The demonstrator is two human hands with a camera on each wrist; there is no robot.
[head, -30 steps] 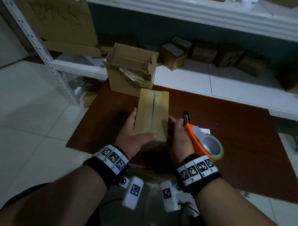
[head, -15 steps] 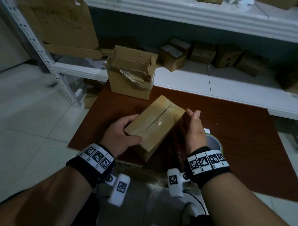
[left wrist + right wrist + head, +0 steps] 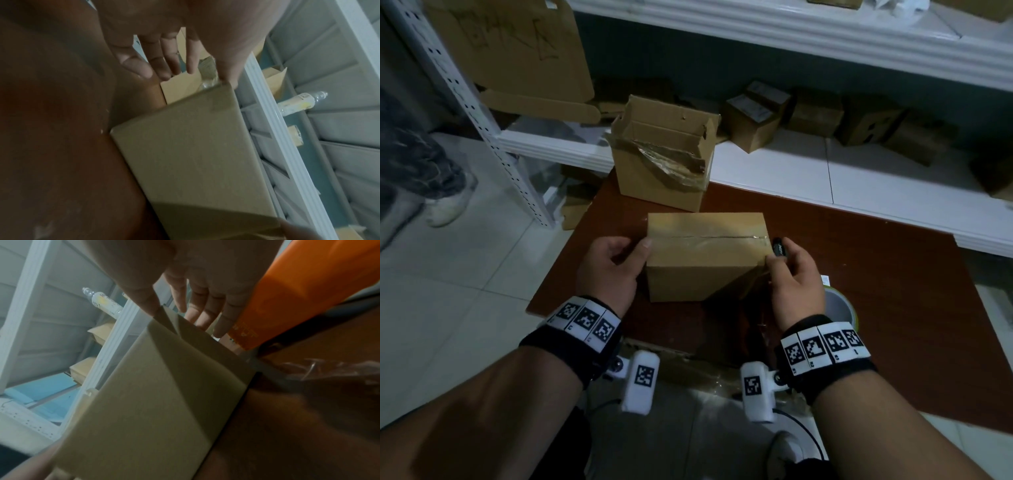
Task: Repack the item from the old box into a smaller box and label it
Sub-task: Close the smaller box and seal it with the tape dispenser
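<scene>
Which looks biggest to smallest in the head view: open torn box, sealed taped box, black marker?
1. Open torn cardboard box and sealed taped cardboard box: look alike in size; the sealed one is nearer the camera, so unranked.
2. Black marker: clearly smallest, partly hidden.

This looks like a storeroom or packing room where parcels get made ready. A big white metal shelf rack (image 3: 791,37) stands along the far edge of the brown surface (image 3: 893,308), and its upright post (image 3: 465,106) is full of small holes. Many small cardboard boxes (image 3: 756,116) sit in a row on the low shelf. Flat pieces of cardboard (image 3: 517,51) lean at the left end of the rack. An open box with torn tape (image 3: 664,154) stands at the far edge of the surface. A tape roll (image 3: 839,308) lies near the right side. The floor has pale tiles (image 3: 448,291). A drink bottle (image 3: 104,302) lies on a higher shelf.
</scene>
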